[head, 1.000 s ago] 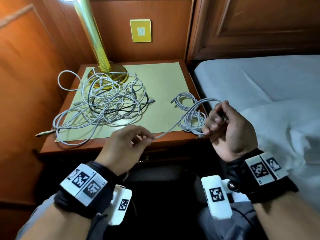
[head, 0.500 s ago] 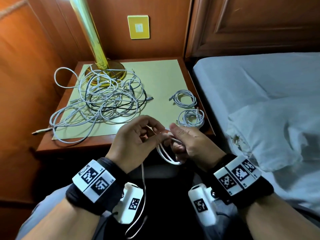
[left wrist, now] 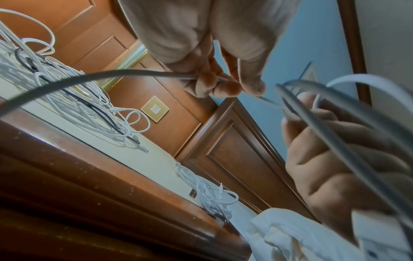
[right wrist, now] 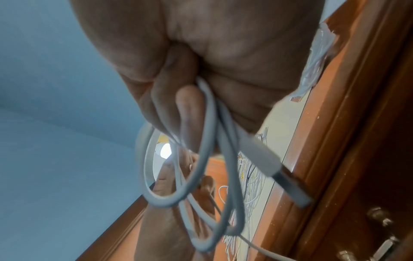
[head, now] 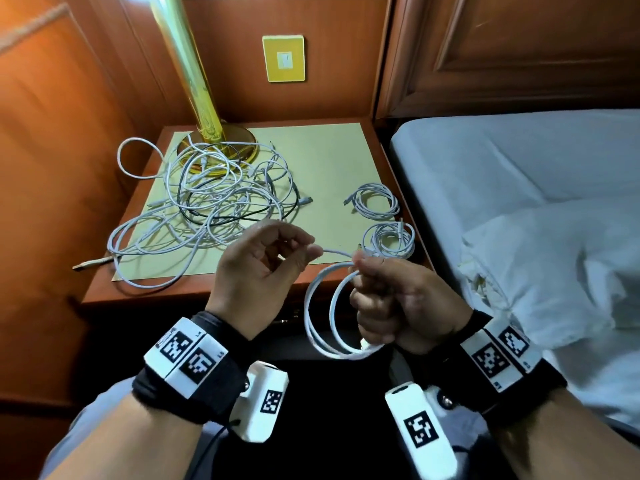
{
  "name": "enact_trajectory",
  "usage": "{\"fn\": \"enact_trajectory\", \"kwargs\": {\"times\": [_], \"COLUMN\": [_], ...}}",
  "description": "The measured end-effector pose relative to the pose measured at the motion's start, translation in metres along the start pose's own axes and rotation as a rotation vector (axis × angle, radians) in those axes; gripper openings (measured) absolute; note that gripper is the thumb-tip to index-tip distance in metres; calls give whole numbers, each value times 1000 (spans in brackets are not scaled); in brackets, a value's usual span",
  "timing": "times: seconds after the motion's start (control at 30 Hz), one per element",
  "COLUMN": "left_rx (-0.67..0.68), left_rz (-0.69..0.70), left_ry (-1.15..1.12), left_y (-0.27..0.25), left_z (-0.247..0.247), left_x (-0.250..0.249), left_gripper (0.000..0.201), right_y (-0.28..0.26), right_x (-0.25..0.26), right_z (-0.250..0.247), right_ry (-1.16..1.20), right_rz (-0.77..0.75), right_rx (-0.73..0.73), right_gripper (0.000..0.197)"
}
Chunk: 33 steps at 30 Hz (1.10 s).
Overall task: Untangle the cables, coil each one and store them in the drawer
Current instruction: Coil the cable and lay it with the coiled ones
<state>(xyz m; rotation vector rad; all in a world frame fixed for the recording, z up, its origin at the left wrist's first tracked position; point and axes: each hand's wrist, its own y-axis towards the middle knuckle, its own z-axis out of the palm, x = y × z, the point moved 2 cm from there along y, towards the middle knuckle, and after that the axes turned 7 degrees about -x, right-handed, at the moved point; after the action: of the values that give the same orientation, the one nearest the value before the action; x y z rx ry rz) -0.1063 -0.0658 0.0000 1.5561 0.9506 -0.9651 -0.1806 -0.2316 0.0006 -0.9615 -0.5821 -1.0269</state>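
hands [head: 256,268] parted, white cable [head: 320,313] coil larger

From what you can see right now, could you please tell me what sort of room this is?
Most likely a bedroom, perhaps in a hotel: a bed with white sheets stands beside a wooden nightstand that carries a brass lamp, against wood-panelled walls.

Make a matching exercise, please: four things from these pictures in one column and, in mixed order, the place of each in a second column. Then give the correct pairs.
Things
1. tangled cables
2. two coiled cables
3. white cable being coiled
4. lamp

Places
A. at the back left of the nightstand
B. held in loops by the right hand, its free end pinched by the left hand
C. spread over the left part of the nightstand, partly over the lamp's base
D. near the right edge of the nightstand

Pairs: 1-C, 2-D, 3-B, 4-A
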Motion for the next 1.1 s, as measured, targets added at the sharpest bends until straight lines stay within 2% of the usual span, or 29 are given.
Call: {"fn": "enact_trajectory", "kwargs": {"times": [0.17, 0.27, 0.4, 0.5, 0.57, 0.67, 0.87, 0.97, 1.1], "left_rx": [61, 55, -5, 13, 28, 57, 127, 133, 137], "left_rz": [-19, -126, -215, -295, -326, -341, -387, -342, -297], "left_ry": [-30, -45, -81, -140, -187, -231, -274, -213, -165], "left_y": [-8, -9, -8, -10, -12, -14, -15, -16, -20], "left_z": [11, 16, 13, 12, 14, 18, 19, 19, 24], "left_x": [9, 9, 7, 12, 11, 7, 6, 11, 10], "left_gripper": [26, 23, 17, 9, 13, 29, 42, 42, 23], "right_y": [2, 5, 9, 11, 12, 14, 18, 22, 26], "right_x": [8, 7, 6, 5, 4, 3, -1, -5, -12], "right_z": [-4, -5, -8, -10, -9, -8, -9, -9, -9], "right_ry": [153, 186, 108, 79, 80, 74, 26, -44, -159], "right_rz": [-35, -58, -88, -127, -145, -161, -204, -221, -253], "right_rx": [-76, -122, -210, -268, -284, -307, -357, -366, -386], "right_gripper": [44, 45, 46, 50, 51, 52, 49, 49, 49]}}
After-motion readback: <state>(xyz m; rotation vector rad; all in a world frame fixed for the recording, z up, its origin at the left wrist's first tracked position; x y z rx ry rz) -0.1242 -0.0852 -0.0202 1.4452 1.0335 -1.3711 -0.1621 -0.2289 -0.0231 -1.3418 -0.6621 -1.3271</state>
